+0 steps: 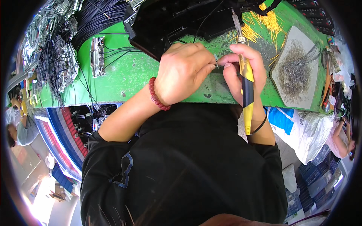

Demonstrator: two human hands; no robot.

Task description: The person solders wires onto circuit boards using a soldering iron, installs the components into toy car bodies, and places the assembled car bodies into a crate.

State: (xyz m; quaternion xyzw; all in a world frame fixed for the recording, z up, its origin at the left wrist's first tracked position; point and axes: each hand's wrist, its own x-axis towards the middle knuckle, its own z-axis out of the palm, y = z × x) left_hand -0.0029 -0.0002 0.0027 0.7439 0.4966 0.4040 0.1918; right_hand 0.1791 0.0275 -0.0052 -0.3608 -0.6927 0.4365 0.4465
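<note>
Right at the fingertips there's a tiny piece (pixel 216 65), too small to make out, pinched between the thumb and forefinger of the left hand (pixel 186 69). The right hand (pixel 249 67) comes close beside it, thumb and forefinger nearly meeting; I can't tell whether they grip anything there. That same hand holds a yellow-and-black soldering iron (pixel 247 88), its metal end pointing away from the person. A red bead bracelet (pixel 154 94) circles the left wrist. Just beyond the hands sits a big black casing (pixel 169 22) on the green table (pixel 128 81). To the left lies a metal part (pixel 98 56) with dark wires; to the right, loose yellow wires (pixel 273 26) and a pale board (pixel 296 101) strewn with clippings.
</note>
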